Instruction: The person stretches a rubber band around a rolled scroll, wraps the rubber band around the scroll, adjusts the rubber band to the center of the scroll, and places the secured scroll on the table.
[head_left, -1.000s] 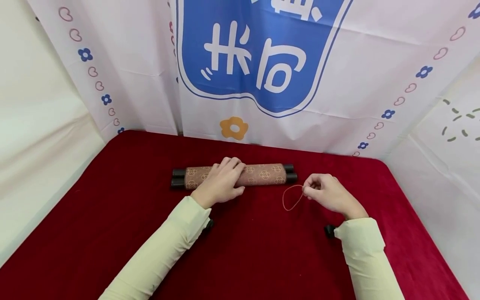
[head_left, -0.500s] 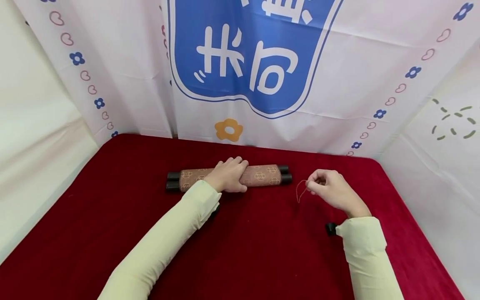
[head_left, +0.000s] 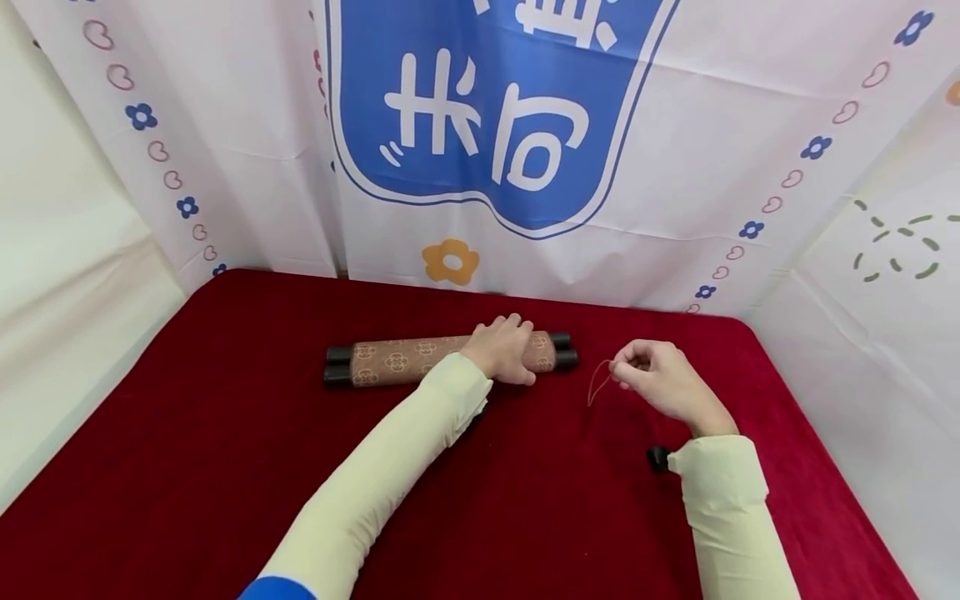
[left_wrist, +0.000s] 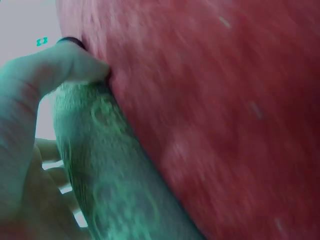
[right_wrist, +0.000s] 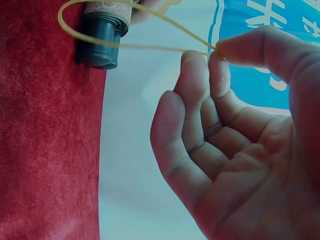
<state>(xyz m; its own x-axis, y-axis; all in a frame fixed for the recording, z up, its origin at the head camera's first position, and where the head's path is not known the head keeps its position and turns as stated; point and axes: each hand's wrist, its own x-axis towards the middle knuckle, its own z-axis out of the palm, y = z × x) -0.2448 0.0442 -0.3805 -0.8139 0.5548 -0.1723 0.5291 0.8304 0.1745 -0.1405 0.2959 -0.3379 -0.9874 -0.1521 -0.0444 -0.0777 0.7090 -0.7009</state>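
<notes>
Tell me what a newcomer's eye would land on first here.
Probably the big blue emblem on the white backdrop behind the red table. Next, the brown patterned roll with black ends, lying under the left hand. To its right, the fingers of the right hand pinch a thin loop.

Brown scroll (head_left: 405, 362) with gold motifs

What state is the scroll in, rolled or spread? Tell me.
Rolled up: the scroll lies as a narrow bundle, its dark rod ends side by side, with the left hand over it.
</notes>
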